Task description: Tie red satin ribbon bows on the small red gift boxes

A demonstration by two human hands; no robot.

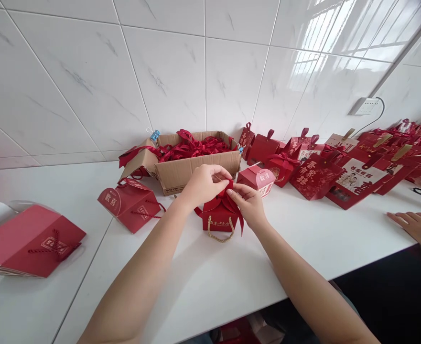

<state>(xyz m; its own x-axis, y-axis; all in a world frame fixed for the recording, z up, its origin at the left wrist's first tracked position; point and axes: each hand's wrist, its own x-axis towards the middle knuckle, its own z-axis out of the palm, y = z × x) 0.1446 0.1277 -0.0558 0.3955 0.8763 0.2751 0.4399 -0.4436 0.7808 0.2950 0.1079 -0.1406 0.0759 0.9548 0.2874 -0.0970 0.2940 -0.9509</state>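
Observation:
A small red gift box (pixel 210 210) with gold lettering stands upright on the white table in front of me, a gold cord handle (pixel 221 238) hanging down its front. Red ribbon (pixel 225 188) is gathered at its top, and one tail (pixel 241 222) drops along the right side. My left hand (pixel 210 180) pinches the ribbon from the left, thumb and fingers together. From the right, my right hand (pixel 248 200) pinches the same ribbon. Fingers partly hide the bow, so its exact form is unclear.
Behind, a cardboard box (pixel 198 174) holds tangled red ribbons. Red boxes (pixel 133 203) and a flat stack (pixel 31 239) lie left. Finished-looking red gift boxes (pixel 316 177) crowd the right. Another person's hands (pixel 416 231) rest at the far right. A socket (pixel 366 106) is on the tiled wall.

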